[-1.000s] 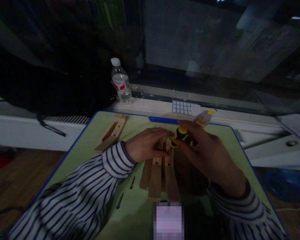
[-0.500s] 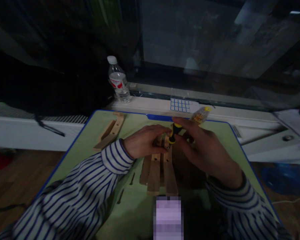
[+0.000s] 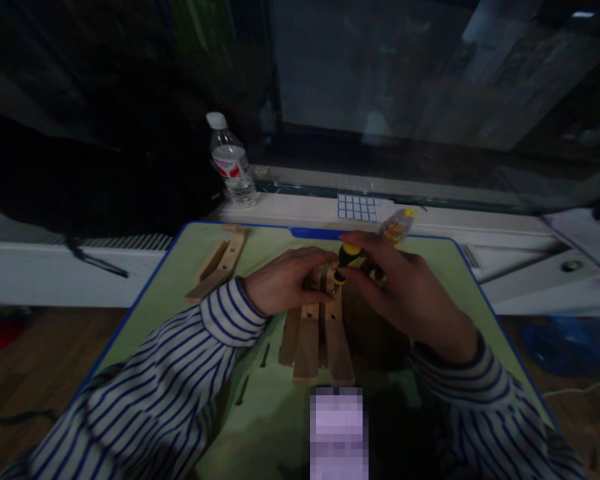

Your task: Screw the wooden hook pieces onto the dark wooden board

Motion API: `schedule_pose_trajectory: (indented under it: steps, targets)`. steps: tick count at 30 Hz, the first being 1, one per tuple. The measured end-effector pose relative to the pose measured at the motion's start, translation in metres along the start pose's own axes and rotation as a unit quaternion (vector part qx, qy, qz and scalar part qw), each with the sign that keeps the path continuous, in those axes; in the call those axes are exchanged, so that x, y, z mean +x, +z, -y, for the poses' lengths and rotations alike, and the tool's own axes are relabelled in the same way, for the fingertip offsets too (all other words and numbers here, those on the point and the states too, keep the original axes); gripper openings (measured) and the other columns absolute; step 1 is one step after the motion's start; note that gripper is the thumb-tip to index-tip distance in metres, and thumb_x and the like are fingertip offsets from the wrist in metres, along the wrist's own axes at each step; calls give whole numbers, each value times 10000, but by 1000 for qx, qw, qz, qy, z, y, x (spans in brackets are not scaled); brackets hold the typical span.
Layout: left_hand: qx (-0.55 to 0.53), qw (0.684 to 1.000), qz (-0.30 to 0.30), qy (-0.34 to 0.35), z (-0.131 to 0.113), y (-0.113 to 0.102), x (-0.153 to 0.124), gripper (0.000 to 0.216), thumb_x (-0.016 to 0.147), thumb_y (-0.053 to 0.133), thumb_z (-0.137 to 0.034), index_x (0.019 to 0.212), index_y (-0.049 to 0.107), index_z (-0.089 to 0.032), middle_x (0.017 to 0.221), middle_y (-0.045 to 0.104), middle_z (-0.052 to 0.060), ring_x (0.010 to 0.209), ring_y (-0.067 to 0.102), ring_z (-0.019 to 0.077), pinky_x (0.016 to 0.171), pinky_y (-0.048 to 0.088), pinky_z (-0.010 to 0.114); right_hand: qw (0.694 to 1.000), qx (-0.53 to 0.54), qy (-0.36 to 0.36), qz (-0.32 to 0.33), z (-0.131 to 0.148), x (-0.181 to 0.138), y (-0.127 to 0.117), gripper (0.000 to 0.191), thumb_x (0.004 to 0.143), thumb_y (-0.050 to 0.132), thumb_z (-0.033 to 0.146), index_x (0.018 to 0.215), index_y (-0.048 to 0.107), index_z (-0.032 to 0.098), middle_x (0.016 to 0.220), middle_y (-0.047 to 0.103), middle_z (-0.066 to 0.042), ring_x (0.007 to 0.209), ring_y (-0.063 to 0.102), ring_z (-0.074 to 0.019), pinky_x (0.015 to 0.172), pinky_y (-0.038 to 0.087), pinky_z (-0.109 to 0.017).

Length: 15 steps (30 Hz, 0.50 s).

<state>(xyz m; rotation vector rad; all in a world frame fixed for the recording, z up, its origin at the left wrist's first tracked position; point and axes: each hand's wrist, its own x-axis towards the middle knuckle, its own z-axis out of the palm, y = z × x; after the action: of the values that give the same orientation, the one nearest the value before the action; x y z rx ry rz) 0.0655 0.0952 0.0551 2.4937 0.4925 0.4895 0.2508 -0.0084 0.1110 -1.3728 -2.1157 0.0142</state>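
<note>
1. Head view, surroundings: a water bottle [image 3: 229, 162] stands on the white ledge [image 3: 290, 208] beyond the green mat [image 3: 175, 293]. A sheet of blue labels [image 3: 357, 207] and a clear packet [image 3: 397, 226] lie on that ledge, just behind the hands. A spare wooden piece [image 3: 217, 264] rests at the mat's far-left corner, well apart from the work. Two dark screws [image 3: 265, 355] lie on the mat just left of the wooden slats [image 3: 324, 337].

2. Head view, the held things: the left hand [image 3: 286, 285] has its fingers curled down over the far end of the wooden slats, gripping them. The right hand [image 3: 405, 293] pinches the handle of the screwdriver [image 3: 347, 258] between thumb and fingertips. The screwdriver is tilted, handle up and to the far right, tip down on the slats' far end between the two hands. The slats run lengthwise from the hands toward the person.

3. Head view, room: bare mat lies open to the left of the slats. On the right, the right forearm covers the mat. The blue far edge is just behind the knuckles.
</note>
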Motion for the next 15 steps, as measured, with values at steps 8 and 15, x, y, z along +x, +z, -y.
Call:
schedule_pose_trajectory:
  steps: [8, 15]
  targets:
    - [7, 1000, -6, 4, 1, 2, -1, 575, 726, 717, -393, 1213, 498, -180, 1183, 584, 110, 1085, 554, 254, 933, 434, 417, 1000, 6, 4, 0, -1, 1, 1, 346, 883, 534, 285, 1204, 458, 182, 1021, 676, -62, 762, 671, -162, 645, 527, -269]
    - [-5, 1000, 4, 2, 0, -1, 0, 525, 730, 718, -372, 1181, 522, -187, 1160, 597, 92, 1064, 563, 238, 920, 437, 402, 999, 16, 29, 8, 1, -1, 2, 354, 888, 526, 305, 1198, 410, 179, 773, 675, -8, 627, 661, -160, 508, 482, -245]
